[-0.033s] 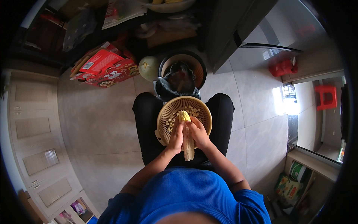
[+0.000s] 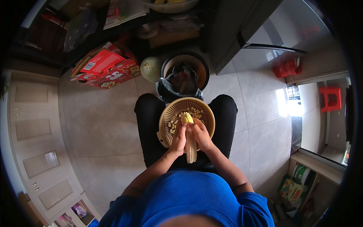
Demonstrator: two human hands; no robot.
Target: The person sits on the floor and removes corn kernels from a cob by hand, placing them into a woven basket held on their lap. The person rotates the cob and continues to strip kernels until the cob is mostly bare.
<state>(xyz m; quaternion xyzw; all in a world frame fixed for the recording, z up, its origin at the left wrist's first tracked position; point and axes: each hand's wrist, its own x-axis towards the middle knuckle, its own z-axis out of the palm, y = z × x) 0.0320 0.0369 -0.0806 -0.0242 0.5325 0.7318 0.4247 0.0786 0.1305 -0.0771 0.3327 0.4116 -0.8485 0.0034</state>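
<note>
A corn cob (image 2: 190, 142) stands between my two hands over my lap, its yellow tip reaching into a round tan plastic basket (image 2: 169, 113). My left hand (image 2: 177, 138) grips the cob on its left side. Gripping the cob's right side is my right hand (image 2: 201, 136). The lower part of the cob is pale and stripped of kernels. Loose yellow kernels (image 2: 173, 125) lie scattered on the basket's floor. The basket rests on my knees, which are in black trousers.
In front of my knees a bin lined with a dark bag (image 2: 181, 77) stands on the tiled floor, a pale green melon (image 2: 150, 69) to its left. Red cartons (image 2: 107, 68) lie further left. Wooden cabinet doors (image 2: 30, 128) run along the left; red stools (image 2: 331, 97) stand right.
</note>
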